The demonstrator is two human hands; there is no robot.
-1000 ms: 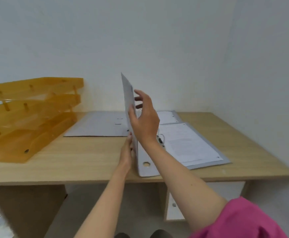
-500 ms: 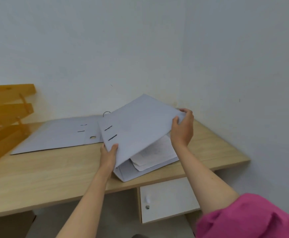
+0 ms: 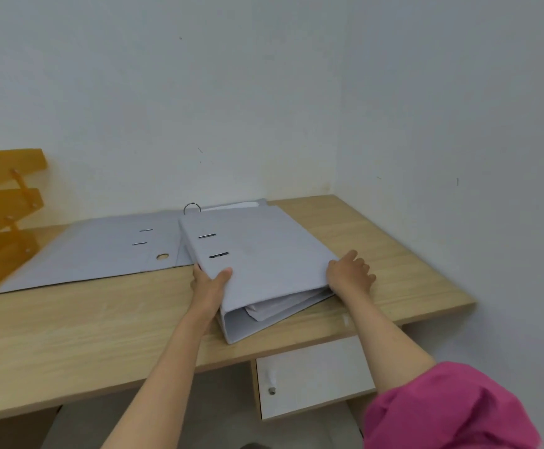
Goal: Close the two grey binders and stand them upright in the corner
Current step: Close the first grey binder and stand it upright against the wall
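The nearer grey binder [image 3: 264,254] lies flat on the wooden desk [image 3: 102,328] with its cover down over loose white sheets that poke out at the front. My left hand [image 3: 210,283] grips its spine edge, thumb on top of the cover. My right hand [image 3: 350,273] presses on the cover's front right corner, fingers curled over the edge. The second grey binder [image 3: 102,251] lies wide open behind and to the left, partly under the first, with a metal ring [image 3: 192,207] standing up at the back. The wall corner [image 3: 337,157] is behind the desk's right part.
An orange stacked letter tray [image 3: 2,205] stands at the desk's left edge. A white drawer front [image 3: 316,377] with a small knob sits under the desk on the right. White walls run behind and along the right.
The nearer binder's cover has come down from upright to flat over the papers. My right hand moved from the cover's top edge down to its front right corner.
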